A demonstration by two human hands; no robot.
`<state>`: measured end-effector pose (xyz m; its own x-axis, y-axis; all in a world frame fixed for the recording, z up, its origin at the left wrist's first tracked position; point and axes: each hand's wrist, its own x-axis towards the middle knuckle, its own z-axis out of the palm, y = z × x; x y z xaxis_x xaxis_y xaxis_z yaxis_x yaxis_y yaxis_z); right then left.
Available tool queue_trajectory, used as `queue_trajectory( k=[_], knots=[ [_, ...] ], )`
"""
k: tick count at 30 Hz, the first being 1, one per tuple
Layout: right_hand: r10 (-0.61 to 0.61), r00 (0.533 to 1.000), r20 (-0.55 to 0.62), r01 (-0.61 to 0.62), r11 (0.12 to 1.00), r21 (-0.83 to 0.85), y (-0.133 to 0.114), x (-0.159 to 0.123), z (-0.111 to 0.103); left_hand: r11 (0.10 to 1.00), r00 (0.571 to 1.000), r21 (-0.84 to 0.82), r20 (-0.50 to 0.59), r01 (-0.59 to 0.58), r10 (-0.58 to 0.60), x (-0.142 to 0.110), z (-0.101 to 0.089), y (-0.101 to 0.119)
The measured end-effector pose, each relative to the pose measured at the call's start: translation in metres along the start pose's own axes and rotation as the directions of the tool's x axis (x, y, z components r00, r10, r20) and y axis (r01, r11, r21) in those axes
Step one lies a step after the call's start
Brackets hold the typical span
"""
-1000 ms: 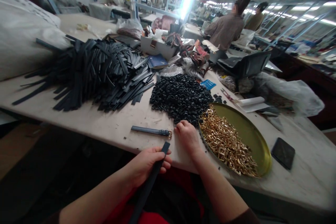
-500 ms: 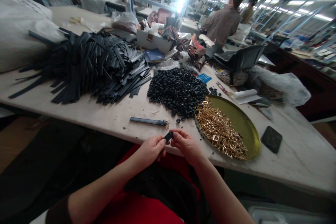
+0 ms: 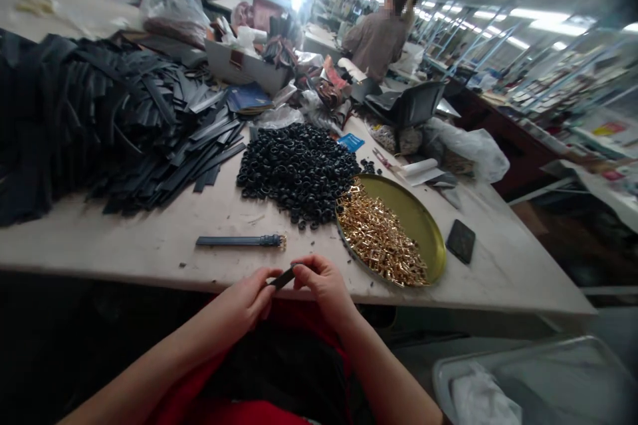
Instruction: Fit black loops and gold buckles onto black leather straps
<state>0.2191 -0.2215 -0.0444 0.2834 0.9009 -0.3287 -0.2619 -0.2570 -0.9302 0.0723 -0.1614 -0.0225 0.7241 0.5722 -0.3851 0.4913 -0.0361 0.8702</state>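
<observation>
My left hand [image 3: 255, 295] is closed on a short dark leather strap [image 3: 283, 278] at the table's front edge. The fingers of my right hand [image 3: 323, 284] pinch the strap's other end; whether a small loop is on it there, I cannot tell. Behind my hands lies a finished-looking strap bundle [image 3: 236, 241] with gold buckles at its right end. Farther back is a heap of small black loops [image 3: 299, 172]. To the right, gold buckles [image 3: 381, 232] lie piled in a round gold-coloured tray [image 3: 423, 212].
A large pile of dark straps [image 3: 124, 126] covers the table's left side. A dark phone-like slab [image 3: 461, 241] lies right of the tray. Behind are a grey box [image 3: 249, 70], a blue packet [image 3: 351, 141] and plastic bags [image 3: 483, 146]. A person [image 3: 379, 40] stands in the background.
The view has turned right, so the table's things sit farther left. Both hands still hold the strap, which now shows tilted between them, with more of it seen edge-on.
</observation>
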Motion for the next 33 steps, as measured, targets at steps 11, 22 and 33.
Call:
queue_trajectory(
  k=[11, 22, 33],
  knots=[
    [-0.495, 0.868, -0.044, 0.121, 0.297, -0.947, -0.035, 0.029, -0.079, 0.994, 0.986, -0.109, -0.168, 0.000, -0.018, 0.020, -0.011, -0.009],
    [-0.313, 0.945, 0.098, -0.003, -0.306, -0.952, -0.051, 0.050, -0.127, 0.985, 0.990, -0.167, -0.138, -0.037, 0.013, 0.011, 0.011, -0.009],
    [-0.350, 0.926, 0.145, 0.064, -0.233, -0.970, -0.049, 0.058, -0.133, 0.970, 0.986, -0.200, -0.124, -0.135, 0.112, 0.005, 0.030, -0.005]
  ],
)
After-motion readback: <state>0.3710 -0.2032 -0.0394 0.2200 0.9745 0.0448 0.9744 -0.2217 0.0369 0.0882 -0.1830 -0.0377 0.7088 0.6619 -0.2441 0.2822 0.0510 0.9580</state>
